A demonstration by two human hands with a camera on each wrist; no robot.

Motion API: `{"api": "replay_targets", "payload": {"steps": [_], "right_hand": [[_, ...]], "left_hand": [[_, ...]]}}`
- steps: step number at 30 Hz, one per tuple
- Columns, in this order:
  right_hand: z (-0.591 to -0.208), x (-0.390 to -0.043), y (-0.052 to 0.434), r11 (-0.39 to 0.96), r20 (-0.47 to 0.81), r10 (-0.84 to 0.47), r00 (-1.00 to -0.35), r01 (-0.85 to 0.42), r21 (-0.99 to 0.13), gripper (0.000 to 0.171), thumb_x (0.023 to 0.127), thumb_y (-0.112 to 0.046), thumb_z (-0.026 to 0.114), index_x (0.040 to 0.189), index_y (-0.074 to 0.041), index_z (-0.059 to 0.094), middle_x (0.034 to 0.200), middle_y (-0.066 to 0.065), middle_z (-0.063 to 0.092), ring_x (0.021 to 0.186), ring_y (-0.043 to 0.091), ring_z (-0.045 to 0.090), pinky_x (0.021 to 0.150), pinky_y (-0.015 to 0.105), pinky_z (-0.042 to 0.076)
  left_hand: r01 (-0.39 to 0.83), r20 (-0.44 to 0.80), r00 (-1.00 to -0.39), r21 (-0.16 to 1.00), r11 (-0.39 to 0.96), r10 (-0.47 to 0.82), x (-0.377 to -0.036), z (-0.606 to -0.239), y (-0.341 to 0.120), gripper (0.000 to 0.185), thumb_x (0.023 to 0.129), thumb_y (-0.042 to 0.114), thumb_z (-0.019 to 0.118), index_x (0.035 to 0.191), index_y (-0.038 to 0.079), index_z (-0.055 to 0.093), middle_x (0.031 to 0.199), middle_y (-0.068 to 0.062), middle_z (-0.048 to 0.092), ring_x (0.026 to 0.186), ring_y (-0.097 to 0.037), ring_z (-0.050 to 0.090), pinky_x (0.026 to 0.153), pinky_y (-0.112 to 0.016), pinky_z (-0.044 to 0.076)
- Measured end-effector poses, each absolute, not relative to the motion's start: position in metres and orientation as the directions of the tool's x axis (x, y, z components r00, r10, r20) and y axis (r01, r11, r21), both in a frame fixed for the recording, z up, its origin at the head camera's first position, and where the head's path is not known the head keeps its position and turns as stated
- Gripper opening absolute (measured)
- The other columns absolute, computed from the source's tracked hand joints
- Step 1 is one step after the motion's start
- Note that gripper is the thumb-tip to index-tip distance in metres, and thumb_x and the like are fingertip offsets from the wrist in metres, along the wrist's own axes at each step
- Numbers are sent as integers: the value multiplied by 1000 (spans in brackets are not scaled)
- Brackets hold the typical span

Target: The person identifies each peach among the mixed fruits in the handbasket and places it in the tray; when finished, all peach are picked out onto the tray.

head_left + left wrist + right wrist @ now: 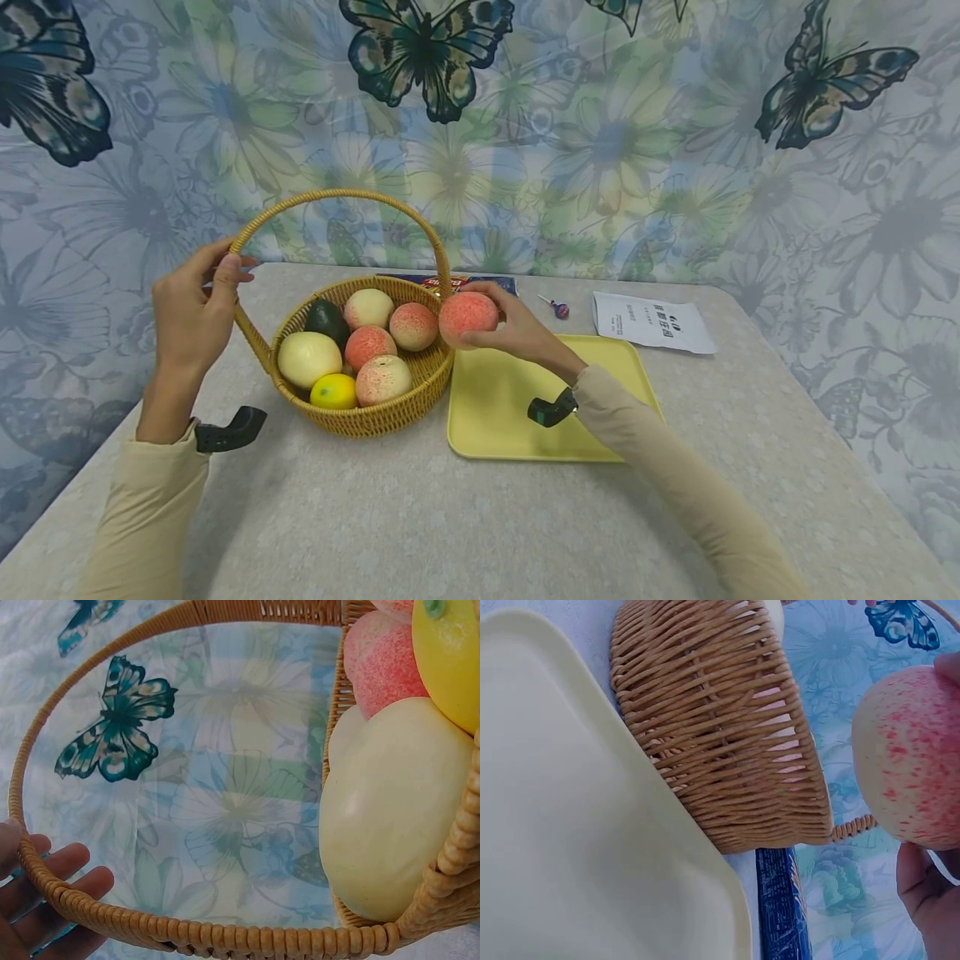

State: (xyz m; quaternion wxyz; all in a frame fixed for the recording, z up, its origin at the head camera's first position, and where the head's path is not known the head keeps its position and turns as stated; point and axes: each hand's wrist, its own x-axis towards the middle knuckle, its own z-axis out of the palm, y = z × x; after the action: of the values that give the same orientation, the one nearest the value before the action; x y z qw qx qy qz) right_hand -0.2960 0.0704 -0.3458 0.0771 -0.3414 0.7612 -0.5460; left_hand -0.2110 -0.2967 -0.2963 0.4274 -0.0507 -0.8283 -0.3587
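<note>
1. The wicker basket's handle (pixel 247 242) is gripped by the left hand (pixel 191 312), fingers curled round it.
2. The pink peach (pixel 468 317), held in the right hand (pixel 517 333) between the basket rim and the yellow tray (pixel 495 417), is clasped by curled fingers.
3. It is judged light, rigid and rounded; it is best cupped around its widest part.

A pale speckled table (pixel 465 517) stands against a backdrop (pixel 600 150) — flowers and big teal butterflies.

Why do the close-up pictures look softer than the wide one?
Head view: even light, sharp, edges slightly bent by the wide lens. Left wrist view: the pale yellow round fruit looms large. Right wrist view: the speckled pink peach is blurred, too near.
</note>
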Motion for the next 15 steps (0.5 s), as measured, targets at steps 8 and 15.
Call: {"api": "replay_targets", "payload": {"steps": [8,15], "right_hand": [[-346,-299,79,130,271,-622,-734,-439,-889,61,85,-8,68,141,-9,44,136,12,48,116,29,56,88,43,53],[-350,-299,84,95,253,-597,-762,-380,-920,67,83,-18,74,138,-7,39,130,15,49,114,28,56,88,41,53]], "left_hand": [[397,747,-627,550,735,-220,-211,-296,-297,31,101,23,51,126,9,64,102,-21,69,79,19,54,63,-4,39],[394,748,-627,546,739,-219,-210,-295,-296,32,101,23,51,126,8,63,102,-22,69,79,19,54,62,-3,38]]}}
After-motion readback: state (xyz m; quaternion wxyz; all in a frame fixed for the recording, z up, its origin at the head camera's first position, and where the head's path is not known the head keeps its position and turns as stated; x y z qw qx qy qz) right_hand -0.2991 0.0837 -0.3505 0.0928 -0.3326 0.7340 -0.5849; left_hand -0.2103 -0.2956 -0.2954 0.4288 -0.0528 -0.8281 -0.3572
